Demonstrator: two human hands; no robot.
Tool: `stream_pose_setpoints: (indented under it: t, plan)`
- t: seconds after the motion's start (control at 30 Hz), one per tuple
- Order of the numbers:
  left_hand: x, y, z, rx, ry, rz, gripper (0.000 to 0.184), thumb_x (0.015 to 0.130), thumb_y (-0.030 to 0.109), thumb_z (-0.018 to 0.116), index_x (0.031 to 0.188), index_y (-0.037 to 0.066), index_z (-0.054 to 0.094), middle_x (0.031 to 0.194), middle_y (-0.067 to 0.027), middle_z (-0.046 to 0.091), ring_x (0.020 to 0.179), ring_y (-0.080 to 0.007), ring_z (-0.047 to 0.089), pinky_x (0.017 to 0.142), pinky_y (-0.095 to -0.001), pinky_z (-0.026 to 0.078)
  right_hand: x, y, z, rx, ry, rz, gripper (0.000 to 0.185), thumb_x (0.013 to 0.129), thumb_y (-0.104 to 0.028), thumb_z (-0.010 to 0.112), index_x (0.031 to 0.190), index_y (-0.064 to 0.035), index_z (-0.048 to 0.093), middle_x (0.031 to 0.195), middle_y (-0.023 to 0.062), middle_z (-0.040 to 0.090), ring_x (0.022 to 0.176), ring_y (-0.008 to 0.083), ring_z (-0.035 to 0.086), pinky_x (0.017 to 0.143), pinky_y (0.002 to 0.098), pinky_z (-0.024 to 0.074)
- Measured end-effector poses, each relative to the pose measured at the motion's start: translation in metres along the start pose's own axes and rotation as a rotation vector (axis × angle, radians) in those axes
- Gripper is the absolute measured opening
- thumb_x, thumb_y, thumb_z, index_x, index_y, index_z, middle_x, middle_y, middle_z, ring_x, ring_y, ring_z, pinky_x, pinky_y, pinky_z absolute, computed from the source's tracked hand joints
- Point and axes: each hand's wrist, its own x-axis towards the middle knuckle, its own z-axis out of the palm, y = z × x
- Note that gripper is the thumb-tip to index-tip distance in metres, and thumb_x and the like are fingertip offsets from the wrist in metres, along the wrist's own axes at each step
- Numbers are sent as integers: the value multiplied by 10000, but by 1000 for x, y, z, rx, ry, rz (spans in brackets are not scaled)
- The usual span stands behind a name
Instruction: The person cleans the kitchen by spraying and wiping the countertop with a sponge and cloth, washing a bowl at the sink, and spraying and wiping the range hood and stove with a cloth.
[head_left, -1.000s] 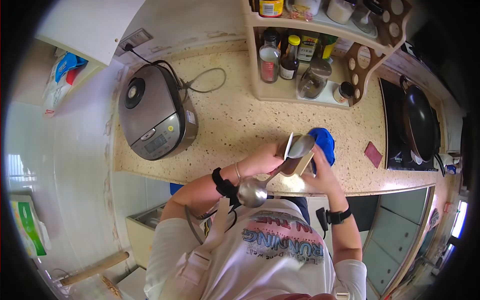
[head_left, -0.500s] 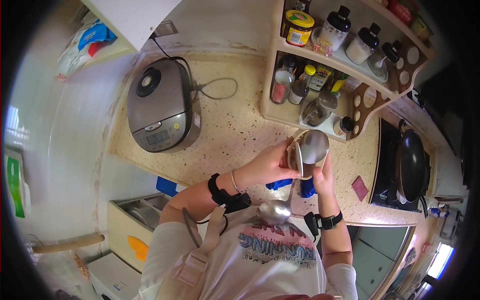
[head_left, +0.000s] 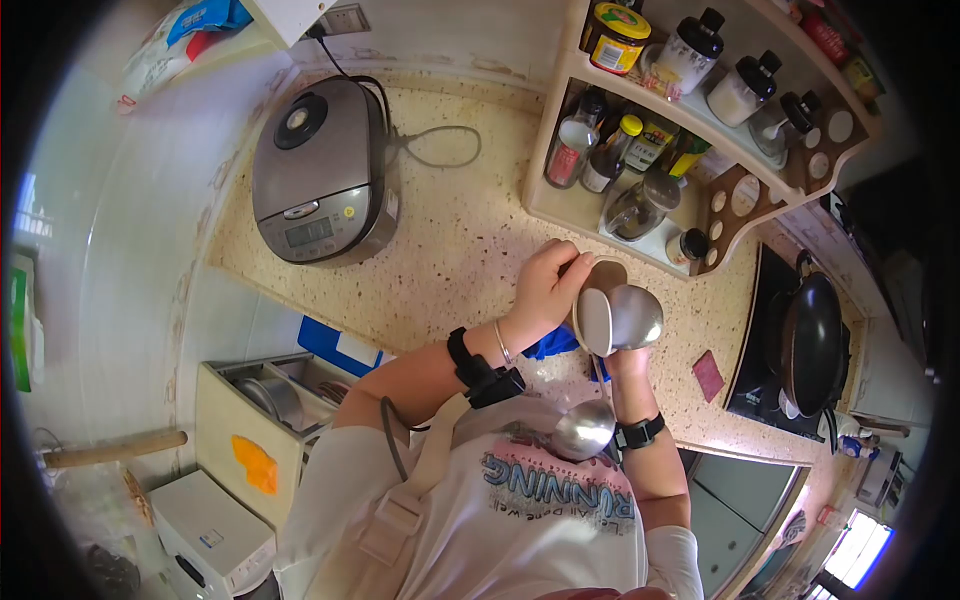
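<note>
My left hand (head_left: 548, 290) is closed, its fingers bent around the upper left of a bunch of kitchen utensils. In that bunch are a shiny metal ladle (head_left: 637, 322), a white oval-headed piece (head_left: 596, 322) and a brown, pale-edged piece (head_left: 606, 272) whose kind I cannot make out. Below the ladle's bowl is my right hand (head_left: 629, 362), closed at the bunch, most of its fingers hidden. A second metal ladle (head_left: 584, 430) hangs bowl-down before my shirt, its thin handle running up to the hands. Blue cloth-like material (head_left: 550, 344) lies behind them.
A rice cooker (head_left: 325, 175) stands at the left of the speckled counter (head_left: 450, 250). Beyond my hands is a shelf (head_left: 640, 95) of jars and bottles. A black wok (head_left: 815, 335) sits on the cooktop at right, near a dark red square (head_left: 708, 376). An open drawer (head_left: 225, 400) is at lower left.
The hands and utensils have turned: the white piece shows more of its face, and the lower ladle has swung right. My right hand has slipped further behind the upper ladle. The camera view has shifted slightly.
</note>
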Motion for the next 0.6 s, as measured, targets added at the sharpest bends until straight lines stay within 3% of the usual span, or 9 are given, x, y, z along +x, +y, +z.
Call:
stream_pose_setpoints:
  t: [0.07, 0.17, 0.2, 0.3, 0.33, 0.4, 0.5, 0.53, 0.6]
  plan:
    - [-7, -20, 13, -102, 61, -9, 258, 971, 209, 484, 909, -2, 618, 806, -89, 595, 756, -138, 552, 711, -280, 451, -5, 2, 2, 87, 35, 53, 320, 936, -251, 538, 1193, -62, 531, 1151, 61, 591, 1046, 184, 584, 906, 327, 478]
    - [-17, -30, 17, -721, -221, -452, 338, 1002, 270, 428, 1166, 15, 578, 1102, -111, 608, 1035, -156, 554, 899, -283, 442, -9, 10, -2, 47, 19, -59, 320, 938, -254, 534, 1206, -78, 531, 1159, 63, 587, 1048, 183, 583, 906, 330, 481]
    - [-18, -30, 14, -701, -288, -404, 387, 992, 308, 444, 1246, 20, 495, 1195, -125, 549, 1112, -169, 509, 940, -289, 421, -11, 10, -1, 53, 55, -40, 341, 935, -261, 542, 1224, -81, 519, 1165, 66, 584, 1046, 188, 585, 901, 339, 486]
    - [-23, -35, -4, -651, -451, -246, 699, 923, 408, 542, 1429, 27, 245, 1420, -167, 361, 1300, -220, 373, 1045, -322, 351, -2, 15, -28, -431, 39, -179, 359, 932, -251, 548, 1236, -64, 507, 1163, 71, 582, 1034, 194, 590, 883, 343, 495]
    - [-24, -34, -7, -646, -480, -183, 836, 874, 432, 608, 1450, 25, 161, 1458, -181, 290, 1333, -243, 325, 1067, -345, 324, 2, 18, -34, -312, 6, -178, 355, 932, -247, 548, 1231, -60, 511, 1162, 75, 583, 1032, 199, 591, 882, 344, 497]
    - [-21, -28, -19, -160, -568, 52, 1286, 608, 453, 842, 1466, 20, -13, 1499, -222, 174, 1360, -365, 263, 1106, -451, 251, 11, 16, -31, -92, -46, -184, 349, 931, -242, 548, 1223, -53, 516, 1160, 83, 585, 1028, 208, 595, 881, 346, 503]
    - [-27, -9, -12, 318, -395, 220, 1319, 518, 381, 889, 1463, 17, 44, 1469, -243, 219, 1321, -421, 300, 1104, -478, 239, 15, -5, 1, 179, -60, -206, 347, 930, -241, 549, 1216, -47, 518, 1159, 94, 588, 1023, 219, 600, 882, 350, 511]
    - [-25, -7, -10, 298, -324, 226, 1233, 532, 358, 885, 1447, 12, 135, 1424, -242, 282, 1281, -431, 337, 1081, -479, 277, 13, -17, 15, 179, 80, -102, 369, 939, -266, 542, 1252, -77, 491, 1197, 77, 576, 1077, 219, 580, 932, 374, 494]
    - [-16, 0, -11, 230, -287, 266, 1186, 525, 343, 885, 1433, 9, 198, 1399, -232, 314, 1278, -418, 344, 1067, -483, 297, 11, -29, 27, 144, 51, -119, 389, 938, -278, 545, 1269, -84, 482, 1230, 77, 559, 1111, 223, 563, 952, 381, 483]
